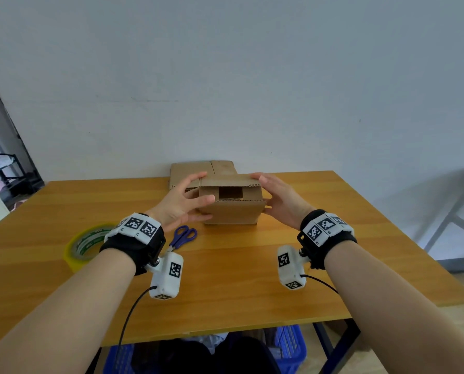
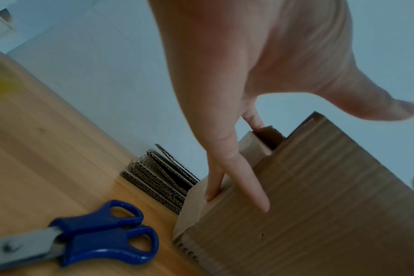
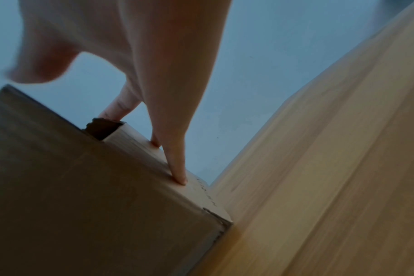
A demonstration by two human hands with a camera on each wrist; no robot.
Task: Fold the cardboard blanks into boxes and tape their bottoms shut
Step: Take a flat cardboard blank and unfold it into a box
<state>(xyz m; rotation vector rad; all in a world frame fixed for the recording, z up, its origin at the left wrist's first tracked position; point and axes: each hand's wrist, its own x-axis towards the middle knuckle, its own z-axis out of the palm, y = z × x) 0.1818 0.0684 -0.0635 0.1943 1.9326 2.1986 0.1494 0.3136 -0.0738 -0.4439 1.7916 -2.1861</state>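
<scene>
A small brown cardboard box (image 1: 232, 211) stands on the wooden table (image 1: 225, 265), its flaps partly folded over with a rectangular gap in the middle. My left hand (image 1: 187, 203) lies against the box's left side (image 2: 319, 205) with straight fingers (image 2: 246, 177) touching its edge. My right hand (image 1: 276, 198) presses the right side with straight fingers (image 3: 175, 149) on the side flap (image 3: 154, 149). A stack of flat cardboard blanks (image 1: 198, 171) leans against the wall behind the box. A roll of yellow tape (image 1: 86, 245) lies at the left.
Blue-handled scissors (image 1: 183, 237) lie just left of the box, near my left wrist, also large in the left wrist view (image 2: 102, 239). Blue crates (image 1: 290, 344) sit under the table. A grey frame (image 1: 449, 220) stands off the right edge.
</scene>
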